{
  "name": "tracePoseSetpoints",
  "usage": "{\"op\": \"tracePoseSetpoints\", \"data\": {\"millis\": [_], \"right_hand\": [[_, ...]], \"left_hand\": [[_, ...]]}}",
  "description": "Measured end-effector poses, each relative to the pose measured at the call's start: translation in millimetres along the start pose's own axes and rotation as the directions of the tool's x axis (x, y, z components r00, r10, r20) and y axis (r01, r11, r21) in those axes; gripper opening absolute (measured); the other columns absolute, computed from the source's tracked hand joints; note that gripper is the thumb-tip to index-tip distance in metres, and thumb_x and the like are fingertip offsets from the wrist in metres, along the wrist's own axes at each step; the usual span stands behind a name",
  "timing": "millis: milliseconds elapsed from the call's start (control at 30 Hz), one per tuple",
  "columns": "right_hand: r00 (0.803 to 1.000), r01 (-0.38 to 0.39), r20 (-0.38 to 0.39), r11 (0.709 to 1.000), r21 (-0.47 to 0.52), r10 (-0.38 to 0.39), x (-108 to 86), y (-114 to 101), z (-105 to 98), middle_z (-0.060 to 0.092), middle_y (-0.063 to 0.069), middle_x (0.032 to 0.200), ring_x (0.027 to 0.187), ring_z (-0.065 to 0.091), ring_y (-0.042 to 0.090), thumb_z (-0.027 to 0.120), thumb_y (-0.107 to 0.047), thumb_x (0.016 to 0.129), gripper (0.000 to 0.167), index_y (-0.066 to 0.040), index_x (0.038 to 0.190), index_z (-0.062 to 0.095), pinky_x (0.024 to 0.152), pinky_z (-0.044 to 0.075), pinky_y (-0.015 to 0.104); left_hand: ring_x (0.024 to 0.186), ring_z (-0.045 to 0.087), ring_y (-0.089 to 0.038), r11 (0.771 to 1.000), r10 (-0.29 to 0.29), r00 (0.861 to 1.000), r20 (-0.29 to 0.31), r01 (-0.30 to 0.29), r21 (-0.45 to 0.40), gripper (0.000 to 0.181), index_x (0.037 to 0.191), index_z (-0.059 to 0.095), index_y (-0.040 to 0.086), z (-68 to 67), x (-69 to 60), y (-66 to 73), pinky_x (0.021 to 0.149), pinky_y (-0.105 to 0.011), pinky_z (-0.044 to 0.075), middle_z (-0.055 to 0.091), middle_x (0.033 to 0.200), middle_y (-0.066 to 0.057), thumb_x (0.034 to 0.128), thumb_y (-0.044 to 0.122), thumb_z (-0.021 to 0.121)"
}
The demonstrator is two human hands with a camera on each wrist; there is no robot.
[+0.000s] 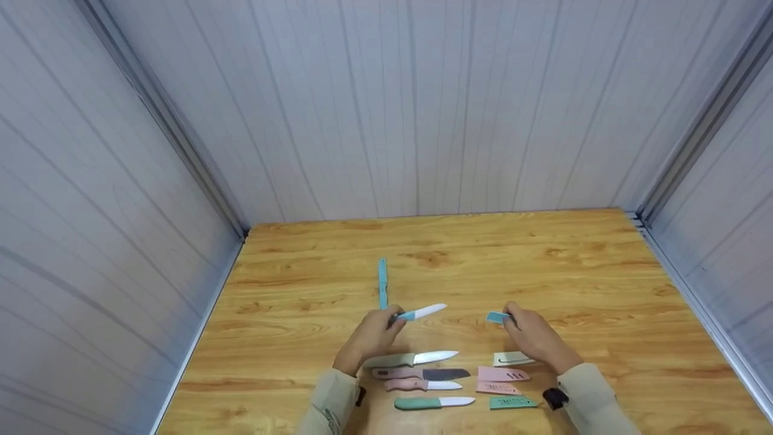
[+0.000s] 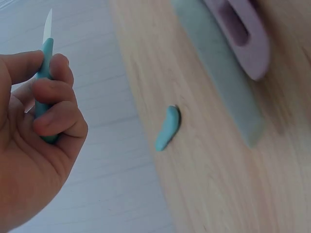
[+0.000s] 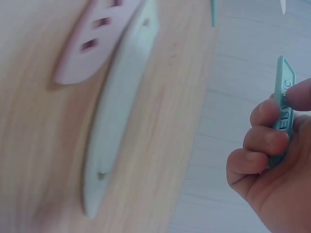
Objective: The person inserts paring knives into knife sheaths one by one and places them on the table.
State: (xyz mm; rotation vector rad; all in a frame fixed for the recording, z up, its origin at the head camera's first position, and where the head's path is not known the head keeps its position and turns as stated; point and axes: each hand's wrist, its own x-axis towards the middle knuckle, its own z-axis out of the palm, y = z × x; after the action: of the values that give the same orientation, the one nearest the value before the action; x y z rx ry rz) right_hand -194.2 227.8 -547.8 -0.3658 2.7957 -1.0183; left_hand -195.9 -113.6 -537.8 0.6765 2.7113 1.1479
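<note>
My left hand (image 1: 371, 335) grips the blue handle of a small knife (image 1: 430, 310), its white blade bare and pointing right. In the left wrist view the fingers curl round that handle (image 2: 44, 77). To the right, my right hand (image 1: 534, 335) holds a blue blade sheath (image 1: 496, 317) between thumb and fingers. Raised lettering shows on the sheath (image 3: 284, 114) in the right wrist view. Knife and sheath are apart, both held above the table. Beyond the left hand lies a slim blue item (image 1: 383, 281), its kind hard to tell.
Nearer me lie a grey-green knife (image 1: 389, 360), a pink knife with a dark blade (image 1: 445, 374), a smaller pink knife (image 1: 406, 384) and a green knife (image 1: 418, 403). Right of them lie a white sheath (image 1: 506, 359), pink sheaths (image 1: 496, 373) and a green sheath (image 1: 510, 403). Panel walls (image 1: 416, 109) surround the wooden table (image 1: 302, 266).
</note>
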Motion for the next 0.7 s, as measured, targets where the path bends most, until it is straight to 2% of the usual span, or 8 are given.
{"op": "tracePoseSetpoints", "data": {"millis": [167, 400, 700], "right_hand": [[1.0, 0.019, 0.01, 1.0, 0.019, -0.019, 1.7, -6.4, -6.2, 0.048, 0.001, 0.07, 0.055, 0.039, 0.015, 0.04, -0.016, 0.101, 0.016, -0.008, 0.096, 0.053, 0.051, 0.034, 0.029], [0.996, 0.069, -0.054, 0.998, -0.007, -0.069, 4.9, -15.5, -10.8, 0.046, -0.002, 0.064, 0.052, 0.039, 0.013, 0.041, -0.016, 0.1, 0.019, -0.012, 0.088, 0.055, 0.051, 0.034, 0.029], [0.992, 0.112, -0.054, 0.993, 0.029, -0.111, 5.4, -24.6, -7.4, 0.046, -0.004, 0.062, 0.053, 0.04, 0.012, 0.044, -0.019, 0.1, 0.021, -0.018, 0.082, 0.055, 0.052, 0.036, 0.029]], "left_hand": [[0.051, 0.035, -0.006, 0.999, 0.034, 0.999, 0.005, -0.034, -0.013, 0.021, 0.108, 0.06, 0.012, -1.8, 5.6, 11.9, 0.05, -0.023, 0.033, 0.044, 0.065, 0.007, 0.1015, 0.025, 0.045], [0.05, 0.034, -0.005, 0.996, 0.088, 0.996, -0.014, -0.088, 0.004, 0.021, 0.104, 0.062, 0.009, -2.5, 11.7, 20.5, 0.05, -0.022, 0.032, 0.045, 0.064, 0.008, 0.1001, 0.023, 0.048], [0.051, 0.035, -0.005, 0.996, 0.087, 0.996, 0.036, -0.087, 0.003, 0.024, 0.102, 0.063, 0.011, 5.6, 8.8, 31.5, 0.052, -0.022, 0.032, 0.047, 0.065, 0.009, 0.1002, 0.028, 0.047]]}}
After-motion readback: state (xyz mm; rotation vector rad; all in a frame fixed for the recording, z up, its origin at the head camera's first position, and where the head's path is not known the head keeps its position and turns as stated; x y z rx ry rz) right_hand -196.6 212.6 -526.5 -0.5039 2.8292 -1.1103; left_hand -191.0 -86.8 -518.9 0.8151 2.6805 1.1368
